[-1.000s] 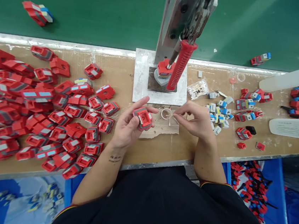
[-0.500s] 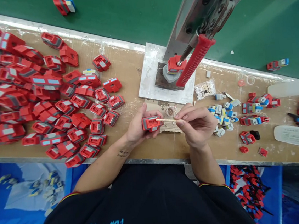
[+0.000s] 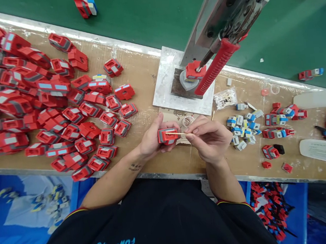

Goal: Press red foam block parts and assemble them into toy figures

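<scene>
My left hand is closed around a red and grey plastic toy part, its hollow side turned up. Between the thumb and fingers of my right hand is a thin wooden stick, pinched near one end. The stick's far tip reaches into the recess of the toy part; what is on that tip is too small to make out. Just beyond my hands a small clear round dish rests on a piece of cardboard.
A hand press with a red handle stands ahead on a metal plate, another red part under it. Many red parts cover the left. Small white-blue pieces and bagged cotton swabs lie right. Blue bins flank me below.
The stick's tip has shifted within the recess, and my right hand has come slightly left, nearer the toy part. The whole scene has slid a little as the camera moved.
</scene>
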Motion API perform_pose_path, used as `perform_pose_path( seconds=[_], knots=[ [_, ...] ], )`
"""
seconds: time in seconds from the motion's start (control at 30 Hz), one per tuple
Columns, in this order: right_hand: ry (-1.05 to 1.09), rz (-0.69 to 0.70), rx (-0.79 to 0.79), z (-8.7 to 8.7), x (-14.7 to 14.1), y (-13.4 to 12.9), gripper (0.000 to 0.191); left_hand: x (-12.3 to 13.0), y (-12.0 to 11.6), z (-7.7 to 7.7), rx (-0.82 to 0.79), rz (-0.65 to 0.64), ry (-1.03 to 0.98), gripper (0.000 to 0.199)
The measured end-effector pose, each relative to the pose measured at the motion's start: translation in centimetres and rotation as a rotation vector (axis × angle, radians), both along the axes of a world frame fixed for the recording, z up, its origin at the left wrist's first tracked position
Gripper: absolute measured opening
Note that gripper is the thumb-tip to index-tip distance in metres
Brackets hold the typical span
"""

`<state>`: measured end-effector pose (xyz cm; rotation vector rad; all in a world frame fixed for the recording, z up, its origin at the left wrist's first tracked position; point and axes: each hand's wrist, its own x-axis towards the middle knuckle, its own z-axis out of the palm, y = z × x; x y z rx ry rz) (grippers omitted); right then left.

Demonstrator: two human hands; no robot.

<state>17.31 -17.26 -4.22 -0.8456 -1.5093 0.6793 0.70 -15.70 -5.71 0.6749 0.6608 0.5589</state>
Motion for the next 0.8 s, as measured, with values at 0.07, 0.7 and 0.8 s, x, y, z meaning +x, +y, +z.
perform_pose_path(
  seconds=[0.07, 0.7, 0.8],
  knots=[
    [-0.021, -0.003, 0.014, 0.1, 0.2, 0.0, 0.015, 0.0, 0.0, 0.1, -0.003, -0.001, 0.01, 0.082],
    [-0.434, -0.053, -0.073, 0.0, 6.5, 0.3, 0.014, -1.2, 0.6, 0.2, -0.021, 0.116, -0.004, 0.078],
    [-0.658, 0.057, -0.132, -1.0, 6.6, 0.8, 0.007, -1.6, 0.9, 0.2, -0.018, 0.224, -0.029, 0.071]
  ],
)
